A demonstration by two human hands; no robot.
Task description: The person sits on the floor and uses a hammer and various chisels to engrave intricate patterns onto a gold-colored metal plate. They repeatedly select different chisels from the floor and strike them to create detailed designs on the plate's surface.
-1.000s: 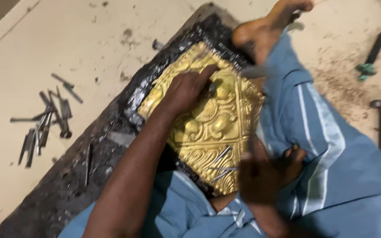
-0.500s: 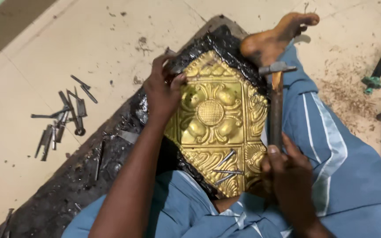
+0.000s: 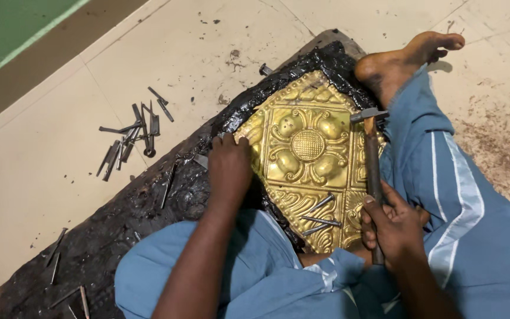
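1. Left hand (image 3: 229, 168): palm down, fingers curled and pressed flat, forearm reaching forward from lower centre.
2. Right hand (image 3: 392, 227): fist clenched, thumb on top, wrist bent slightly inward.
3. Legs crossed, seated; bare foot (image 3: 405, 59) extended ahead, sole turned up.

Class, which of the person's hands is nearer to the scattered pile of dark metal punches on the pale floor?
Left. The left hand rests on the embossed gold sheet's edge, nearer the punches; the right hand grips the hammer across the sheet.
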